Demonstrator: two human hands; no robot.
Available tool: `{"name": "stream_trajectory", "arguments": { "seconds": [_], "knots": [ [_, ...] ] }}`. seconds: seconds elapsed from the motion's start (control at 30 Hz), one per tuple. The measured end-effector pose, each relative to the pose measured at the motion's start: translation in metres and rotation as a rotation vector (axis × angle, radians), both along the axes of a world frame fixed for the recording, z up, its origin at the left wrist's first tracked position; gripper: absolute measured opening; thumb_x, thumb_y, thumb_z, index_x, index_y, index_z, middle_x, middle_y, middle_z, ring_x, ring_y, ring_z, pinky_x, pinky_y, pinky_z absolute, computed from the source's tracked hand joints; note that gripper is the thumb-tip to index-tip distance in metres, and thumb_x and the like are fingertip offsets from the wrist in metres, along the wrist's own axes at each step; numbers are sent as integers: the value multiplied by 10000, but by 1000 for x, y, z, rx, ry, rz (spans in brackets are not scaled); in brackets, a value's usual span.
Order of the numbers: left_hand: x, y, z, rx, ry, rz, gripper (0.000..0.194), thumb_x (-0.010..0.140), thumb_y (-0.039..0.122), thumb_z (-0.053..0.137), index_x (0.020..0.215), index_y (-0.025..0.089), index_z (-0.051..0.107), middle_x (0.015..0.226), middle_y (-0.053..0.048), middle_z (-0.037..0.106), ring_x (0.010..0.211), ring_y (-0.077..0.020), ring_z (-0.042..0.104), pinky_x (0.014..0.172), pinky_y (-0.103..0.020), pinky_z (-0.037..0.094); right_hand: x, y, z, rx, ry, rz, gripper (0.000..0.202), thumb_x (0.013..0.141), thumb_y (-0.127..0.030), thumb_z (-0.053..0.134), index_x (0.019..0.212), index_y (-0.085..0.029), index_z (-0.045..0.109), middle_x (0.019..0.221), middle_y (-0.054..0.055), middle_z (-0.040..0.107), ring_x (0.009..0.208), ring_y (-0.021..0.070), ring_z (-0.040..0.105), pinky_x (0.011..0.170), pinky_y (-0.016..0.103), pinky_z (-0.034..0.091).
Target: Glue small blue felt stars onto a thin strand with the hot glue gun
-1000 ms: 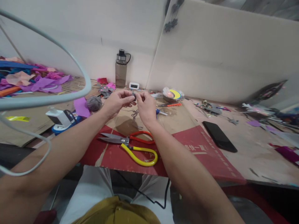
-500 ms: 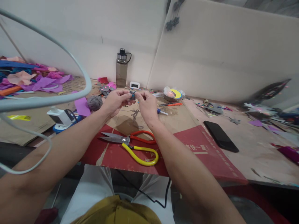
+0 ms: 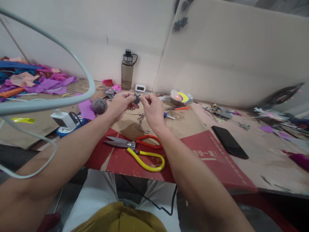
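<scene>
Between my two hands, above the cardboard, is a small grey-blue piece (image 3: 136, 98), too small to make out fully. My left hand (image 3: 123, 104) pinches it from the left with thumb and fingers. From the other side my right hand (image 3: 152, 108) grips it, fingertips almost meeting the left ones. A loose strand of grey yarn (image 3: 140, 119) trails on the cardboard below. The ball of grey yarn (image 3: 99, 105) lies just left of my left hand. Scissors (image 3: 131, 145) with one red and one yellow handle rest nearer to me, beneath my forearms.
A water bottle (image 3: 127, 71) and small digital clock (image 3: 140, 88) stand by the wall. A bowl (image 3: 177, 102) and orange-handled tool (image 3: 181, 108) lie beyond my right hand; a black phone (image 3: 229, 141) is farther right. Coloured scraps (image 3: 45, 84) pile at left, behind a white tube (image 3: 82, 69).
The whole view has shifted slightly, so things sit a little farther right. Both hands keep their pinch on the small piece, with barely any finger movement.
</scene>
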State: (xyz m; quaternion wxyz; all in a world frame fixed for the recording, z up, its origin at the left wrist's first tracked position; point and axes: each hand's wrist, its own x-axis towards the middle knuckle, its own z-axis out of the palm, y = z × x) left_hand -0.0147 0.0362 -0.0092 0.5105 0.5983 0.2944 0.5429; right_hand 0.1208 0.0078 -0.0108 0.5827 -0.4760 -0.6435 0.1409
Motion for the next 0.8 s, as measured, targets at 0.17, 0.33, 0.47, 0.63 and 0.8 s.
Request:
{"name": "stream_trajectory", "arguments": {
  "seconds": [0.17, 0.33, 0.47, 0.63, 0.8],
  "knots": [
    [-1, 1, 0, -15, -16, -16, 132, 720, 243, 653, 651, 143, 600, 563, 0, 588, 496, -90, 563, 534, -213, 465, -1, -1, 0, -32, 0, -13, 145, 850, -320, 610, 881, -186, 562, 676, -27, 571, 604, 112, 505, 626, 258, 363],
    [-2, -1, 1, -6, 70, 22, 135, 704, 253, 655, 641, 143, 608, 542, -12, 604, 484, -87, 556, 489, -191, 406, 3, -2, 2, -19, -90, -11, 149, 868, -326, 574, 850, -186, 620, 729, 14, 628, 670, 140, 543, 678, 281, 382],
    [-1, -4, 4, -34, 81, 30, 141, 687, 256, 671, 629, 142, 612, 529, -11, 596, 482, -86, 554, 478, -188, 385, 4, 1, 0, 15, -186, -45, 205, 881, -345, 539, 789, -185, 629, 765, 40, 655, 685, 150, 548, 675, 290, 380],
    [-2, -7, 8, -65, 80, -53, 167, 703, 268, 680, 630, 125, 634, 529, -24, 601, 480, -87, 547, 475, -195, 384, 6, 7, -3, -14, -221, -46, 189, 861, -325, 530, 754, -184, 595, 684, 25, 623, 609, 132, 507, 614, 274, 352],
    [-6, -7, 12, -90, 75, -125, 223, 725, 330, 677, 684, 111, 660, 583, -45, 629, 519, -112, 584, 476, -211, 397, 11, 8, -2, -100, -96, 77, 224, 854, -339, 508, 693, -185, 534, 594, -29, 529, 542, 97, 429, 557, 250, 312]
  ]
}}
